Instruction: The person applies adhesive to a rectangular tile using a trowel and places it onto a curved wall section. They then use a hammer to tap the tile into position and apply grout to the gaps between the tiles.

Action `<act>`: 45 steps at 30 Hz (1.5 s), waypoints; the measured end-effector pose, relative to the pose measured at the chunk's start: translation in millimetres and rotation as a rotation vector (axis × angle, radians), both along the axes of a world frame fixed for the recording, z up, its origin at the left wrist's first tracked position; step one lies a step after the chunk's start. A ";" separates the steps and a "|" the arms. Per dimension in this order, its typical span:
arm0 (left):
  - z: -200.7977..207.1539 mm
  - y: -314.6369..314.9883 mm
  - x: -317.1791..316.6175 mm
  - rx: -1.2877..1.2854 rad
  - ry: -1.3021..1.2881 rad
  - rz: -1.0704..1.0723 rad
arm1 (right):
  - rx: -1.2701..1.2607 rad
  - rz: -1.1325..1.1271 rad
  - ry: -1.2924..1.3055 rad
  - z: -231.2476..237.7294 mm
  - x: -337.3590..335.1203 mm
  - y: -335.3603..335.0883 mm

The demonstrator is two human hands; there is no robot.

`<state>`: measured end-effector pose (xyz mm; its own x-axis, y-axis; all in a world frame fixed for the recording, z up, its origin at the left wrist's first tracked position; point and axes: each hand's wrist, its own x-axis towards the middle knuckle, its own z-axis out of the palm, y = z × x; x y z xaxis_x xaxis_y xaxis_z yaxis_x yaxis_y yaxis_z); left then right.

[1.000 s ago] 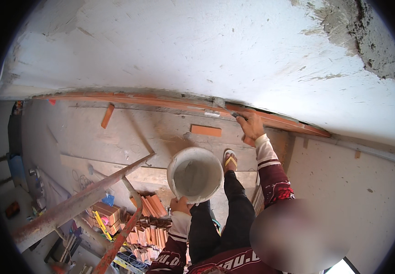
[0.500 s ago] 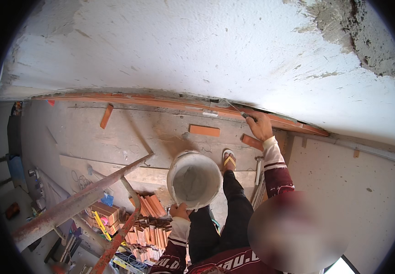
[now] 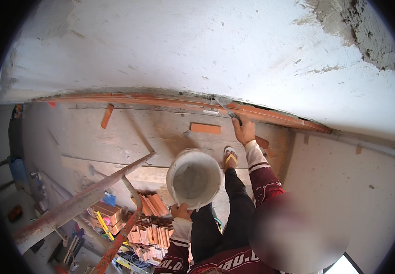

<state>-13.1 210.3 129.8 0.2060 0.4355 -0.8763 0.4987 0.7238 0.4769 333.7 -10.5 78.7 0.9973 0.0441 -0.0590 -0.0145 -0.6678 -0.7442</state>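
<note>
My left hand (image 3: 181,212) grips the near rim of a round, pale bucket (image 3: 173,181) holding grey mortar (image 3: 194,181). Closed around the dark handle of a small trowel (image 3: 225,108) is my right hand (image 3: 244,130), beyond the bucket and to its right. The trowel's narrow blade points up and left, its tip at the gap between the white wall (image 3: 170,50) and a row of orange tile strips (image 3: 161,101). Mortar shows along parts of that gap, and darker openings remain visible to the right of the blade. A small whitish piece (image 3: 210,111) sits against the strips.
Loose orange tiles (image 3: 205,128) lie on the boards below the wall. A rusty metal frame (image 3: 88,196) crosses the lower left. Beneath it are stacked tiles (image 3: 154,233) and a yellow level (image 3: 104,224). My sandalled foot (image 3: 230,158) stands right of the bucket.
My right hand has moved left along the tile strips with the trowel, whose tip has shifted left along the gap. My left hand stays on the bucket, which has barely moved.
</note>
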 end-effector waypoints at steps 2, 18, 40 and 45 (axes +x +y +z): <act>-12.3 2.1 -11.7 0.036 -0.015 -0.045 | -0.017 -0.028 0.068 8.3 -1.0 -18.7; -28.3 6.1 25.5 0.135 0.050 -0.101 | -0.125 0.423 0.104 30.0 -77.7 -9.3; 19.3 8.8 84.2 0.628 -0.216 -0.716 | -0.389 0.805 -0.078 -5.1 -120.5 63.7; 27.0 16.1 84.7 0.554 -0.182 -0.722 | -0.293 0.770 -0.047 -6.8 -144.0 69.7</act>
<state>71.6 226.5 156.9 0.7041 0.4950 -0.5092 0.6233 -0.0872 0.7771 189.7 59.2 72.0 0.6958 0.7057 -0.1335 0.5532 -0.6451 -0.5271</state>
